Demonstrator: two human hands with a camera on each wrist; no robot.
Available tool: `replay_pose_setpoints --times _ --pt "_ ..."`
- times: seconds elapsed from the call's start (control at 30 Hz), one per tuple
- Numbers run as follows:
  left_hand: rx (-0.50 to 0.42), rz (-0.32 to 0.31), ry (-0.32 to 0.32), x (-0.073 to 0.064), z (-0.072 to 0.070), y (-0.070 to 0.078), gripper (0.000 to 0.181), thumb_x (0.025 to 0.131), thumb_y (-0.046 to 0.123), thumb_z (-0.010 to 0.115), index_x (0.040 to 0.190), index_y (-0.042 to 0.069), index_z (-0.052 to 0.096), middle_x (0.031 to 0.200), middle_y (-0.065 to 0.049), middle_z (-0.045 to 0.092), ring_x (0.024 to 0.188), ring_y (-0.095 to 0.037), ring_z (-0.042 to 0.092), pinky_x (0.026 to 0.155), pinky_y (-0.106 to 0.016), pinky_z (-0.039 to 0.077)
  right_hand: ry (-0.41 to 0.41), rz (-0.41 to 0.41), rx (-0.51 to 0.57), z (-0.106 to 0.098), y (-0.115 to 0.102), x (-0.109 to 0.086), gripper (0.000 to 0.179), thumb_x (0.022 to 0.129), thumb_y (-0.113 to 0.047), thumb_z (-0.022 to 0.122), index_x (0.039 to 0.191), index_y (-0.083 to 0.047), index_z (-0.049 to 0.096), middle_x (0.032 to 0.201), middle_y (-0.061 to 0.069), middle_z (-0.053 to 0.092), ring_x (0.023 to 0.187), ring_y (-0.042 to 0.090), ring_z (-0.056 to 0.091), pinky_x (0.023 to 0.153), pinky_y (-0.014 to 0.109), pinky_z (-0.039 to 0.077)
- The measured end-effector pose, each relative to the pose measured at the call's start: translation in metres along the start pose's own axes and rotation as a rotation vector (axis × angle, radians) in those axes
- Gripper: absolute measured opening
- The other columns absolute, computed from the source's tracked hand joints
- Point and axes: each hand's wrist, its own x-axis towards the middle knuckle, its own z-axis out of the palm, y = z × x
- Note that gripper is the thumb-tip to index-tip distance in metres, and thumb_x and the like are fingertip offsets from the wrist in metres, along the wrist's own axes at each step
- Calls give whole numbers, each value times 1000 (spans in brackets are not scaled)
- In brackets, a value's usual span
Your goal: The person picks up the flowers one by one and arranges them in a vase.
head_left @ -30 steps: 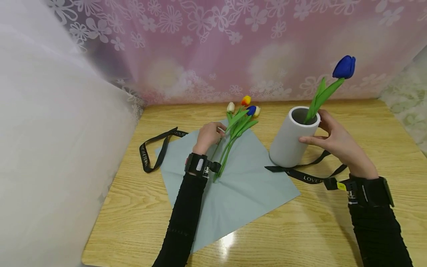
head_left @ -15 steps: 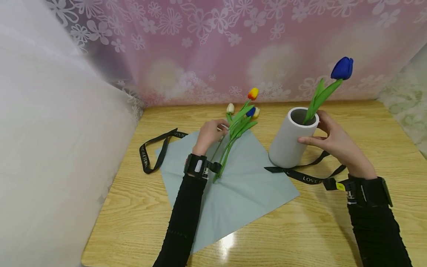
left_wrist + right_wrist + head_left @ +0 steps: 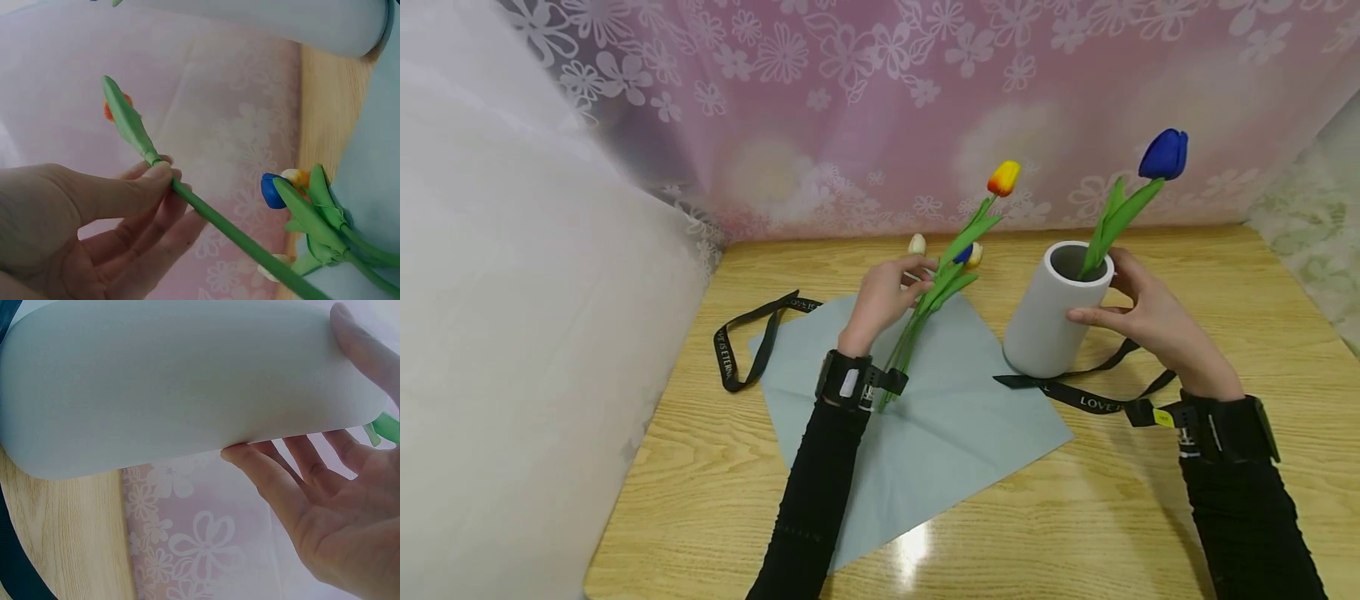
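Note:
A red-and-yellow tulip [image 3: 1003, 178] is pinched by my left hand [image 3: 889, 298], thumb against fingers on the green stem [image 3: 231, 232] just below the leaf. It slants up and right, above the other tulips. Those lie on a blue-grey wrapping sheet [image 3: 962, 442]: a blue tulip [image 3: 272, 191] with a cream-and-yellow one and a white one [image 3: 917, 244] near it. My right hand [image 3: 1157, 325] grips the upper part of a white vase [image 3: 1051, 321], thumb on the near side and fingers on the far side. One blue tulip [image 3: 1165, 155] stands in the vase, leaning right.
A black ribbon [image 3: 724, 354] with white lettering loops at the sheet's left. More black ribbon [image 3: 1093, 404] runs beside the vase's base on the wooden table [image 3: 1150, 525]. A pink floral curtain [image 3: 880, 125] hangs behind the table's back edge.
My left hand has lifted the red-and-yellow tulip from the bunch, up and to the right. My right hand has stayed on the vase.

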Motion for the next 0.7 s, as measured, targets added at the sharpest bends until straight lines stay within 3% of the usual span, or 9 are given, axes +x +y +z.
replay_pose_setpoints --times 0.27,0.47,0.7 --pt "-77 69 5 -1 1 14 31 98 13 68 128 8 69 109 -11 73 96 -26 72 67 -21 57 1 -6 22 -1 1 0 85 92 -11 76 160 -28 27 157 12 32 145 47 28 105 78 28" --pt "-219 100 -5 0 0 21 31 97 11 67 128 7 69 109 -12 70 97 -29 72 71 -29 61 -2 -2 30 -1 1 0 85 92 -11 76 160 -27 27 158 12 31 146 47 26 106 79 25" --pt "-416 177 88 -3 1 34 32 97 7 67 129 3 67 108 -14 67 94 -24 71 71 -31 62 3 -5 8 0 1 0 85 93 -11 76 159 -30 27 156 9 33 145 44 29 105 72 34"
